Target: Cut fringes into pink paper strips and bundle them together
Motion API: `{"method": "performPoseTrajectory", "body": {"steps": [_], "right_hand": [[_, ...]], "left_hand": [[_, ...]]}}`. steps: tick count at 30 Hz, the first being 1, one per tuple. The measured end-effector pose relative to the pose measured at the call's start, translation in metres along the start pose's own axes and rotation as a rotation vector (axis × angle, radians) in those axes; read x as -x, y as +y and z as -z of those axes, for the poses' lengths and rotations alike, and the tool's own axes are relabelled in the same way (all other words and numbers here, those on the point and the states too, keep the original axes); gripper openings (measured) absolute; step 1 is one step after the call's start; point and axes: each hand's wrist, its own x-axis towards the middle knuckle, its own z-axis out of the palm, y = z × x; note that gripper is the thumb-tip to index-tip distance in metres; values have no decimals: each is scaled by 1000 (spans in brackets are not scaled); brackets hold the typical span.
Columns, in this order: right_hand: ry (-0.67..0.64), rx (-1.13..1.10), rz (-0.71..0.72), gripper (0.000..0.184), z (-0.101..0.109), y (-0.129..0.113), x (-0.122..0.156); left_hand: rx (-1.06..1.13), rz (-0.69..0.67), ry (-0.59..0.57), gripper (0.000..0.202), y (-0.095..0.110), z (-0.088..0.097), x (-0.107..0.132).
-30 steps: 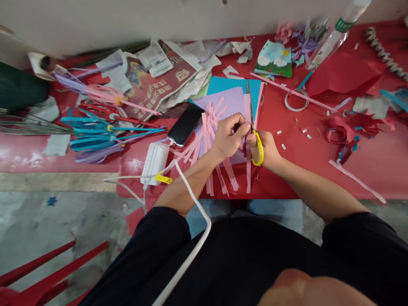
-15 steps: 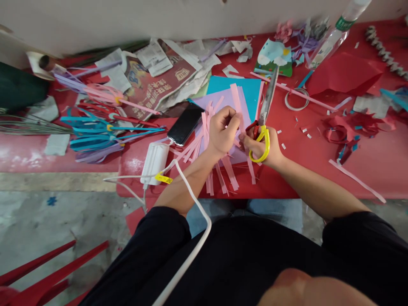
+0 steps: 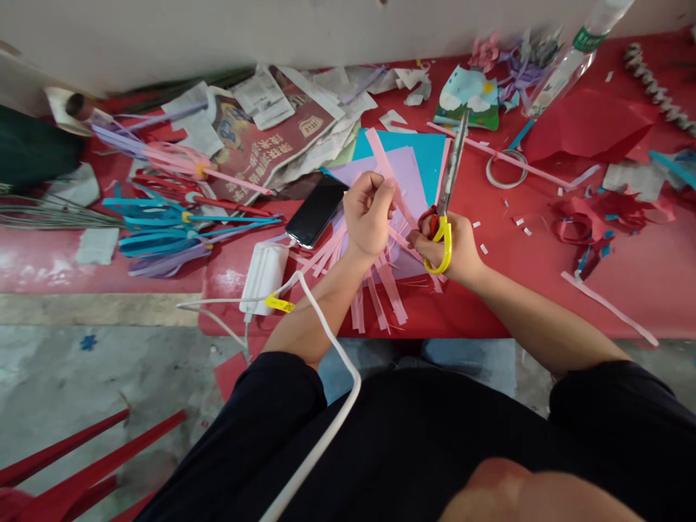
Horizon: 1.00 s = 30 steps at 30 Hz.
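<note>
My left hand (image 3: pixel 368 221) is closed in a pinch on a long pink paper strip (image 3: pixel 385 161), which slants up and left past the fingers. Lower down, the same strip runs to my right hand (image 3: pixel 460 250), whose thumb and fingertips appear to pinch it too. That hand is wrapped round scissors (image 3: pixel 453 163) with yellow and red handles, blades pointing away from me and looking closed. Cut pink strips (image 3: pixel 390 290) fan out beneath my left hand, over lilac paper (image 3: pixel 418 177) and a blue sheet (image 3: pixel 435 148).
To the left lie a phone (image 3: pixel 317 210), a white power bank (image 3: pixel 264 275) with a cable crossing my left arm, and looped paper flowers (image 3: pixel 152 225). Newspaper (image 3: pixel 261 145) covers the back. A tape roll (image 3: pixel 507 172), a plastic bottle (image 3: pixel 568 69) and red scraps (image 3: pixel 581 217) are on the right.
My left hand has shifted slightly left, and the pink strip between my hands has tilted to the left. The scissors have swung slightly left with my right hand.
</note>
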Motion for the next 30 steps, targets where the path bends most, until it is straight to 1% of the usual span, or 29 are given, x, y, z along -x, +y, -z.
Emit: {"method": "performPoseTrajectory", "body": {"steps": [3, 5, 10, 12, 14, 16, 18, 22, 27, 30], "right_hand": [[28, 87, -13, 31, 2, 3, -4], [25, 113, -33, 35, 4, 3, -5], [-48, 174, -44, 31, 5, 2, -6], [-55, 174, -38, 33, 6, 2, -5], [-43, 182, -33, 38, 5, 2, -5], [-35, 207, -27, 41, 5, 3, -5], [-26, 220, -23, 41, 5, 6, -5], [-40, 242, -21, 40, 6, 9, -6], [-100, 236, -13, 38, 8, 12, -5], [-82, 268, 11, 40, 9, 13, -5]], "left_hand": [[14, -13, 13, 53, 2, -1, 1], [9, -14, 21, 51, 4, -1, 1], [-11, 36, 69, 44, 5, 5, -6], [-13, 88, 79, 43, 4, 9, -11], [-32, 182, 72, 43, 2, 11, -15], [-65, 288, 52, 45, 0, 11, -18], [-108, 344, 34, 46, 0, 9, -20], [-183, 306, 31, 44, -1, 8, -19], [-216, 234, 63, 40, -6, 17, -22], [-260, 234, 63, 40, -8, 21, -25]]}}
